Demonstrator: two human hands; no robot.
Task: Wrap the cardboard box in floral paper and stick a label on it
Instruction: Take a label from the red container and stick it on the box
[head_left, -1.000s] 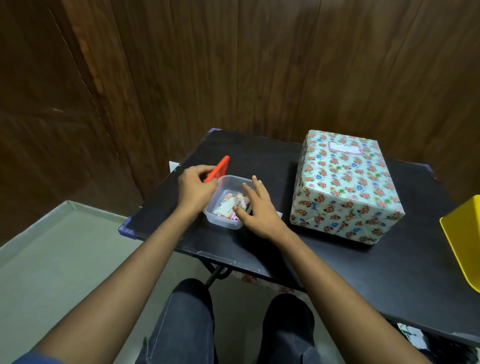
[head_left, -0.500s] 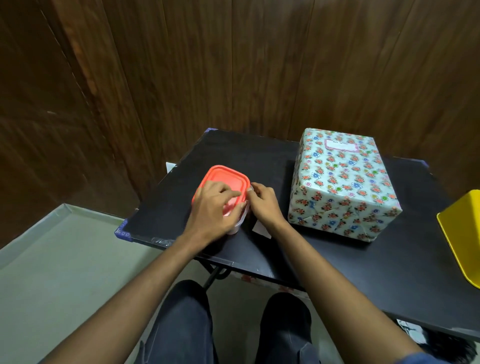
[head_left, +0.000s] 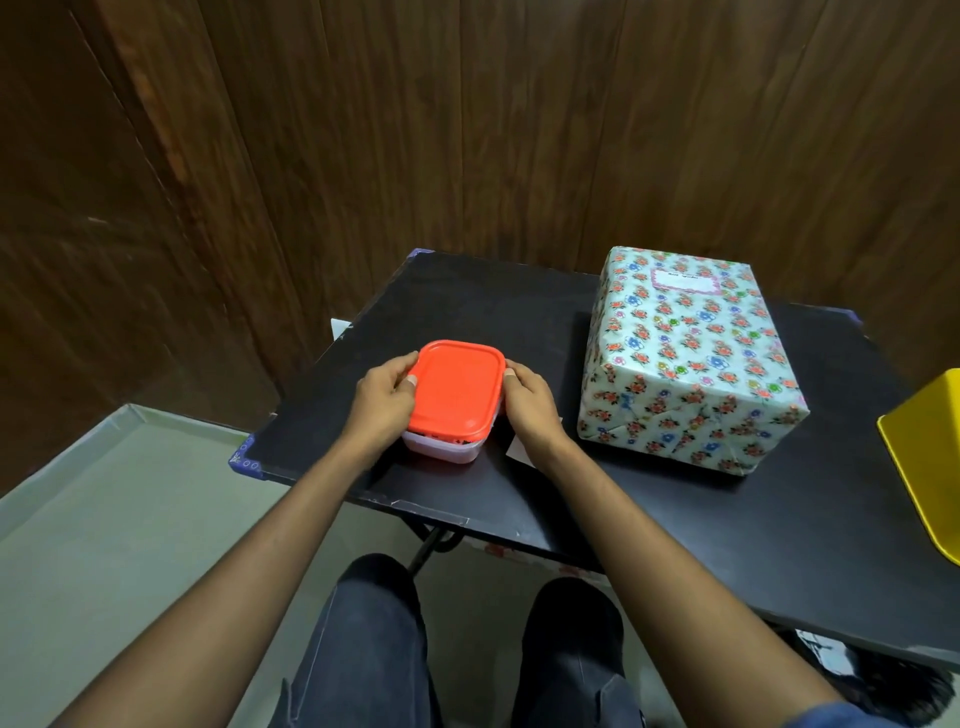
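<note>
Dark wood panelling behind, black table (head_left: 649, 519) in front, and the wrapped box (head_left: 691, 358) sits on its right half, well apart from both hands. Left hand (head_left: 382, 405) and right hand (head_left: 530, 405) curl round the sides of the red-lidded tub (head_left: 452, 397), thumbs on the lid's edge. That box looks stiff but light, its paper slick and easily torn, so take it by both short sides. Its long axis runs away from the person, label (head_left: 684, 283) at the far end.

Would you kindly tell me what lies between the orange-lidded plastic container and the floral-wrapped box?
In the head view, the right hand lies between container and box, with a white paper scrap beneath the wrist and bare black table.
</note>
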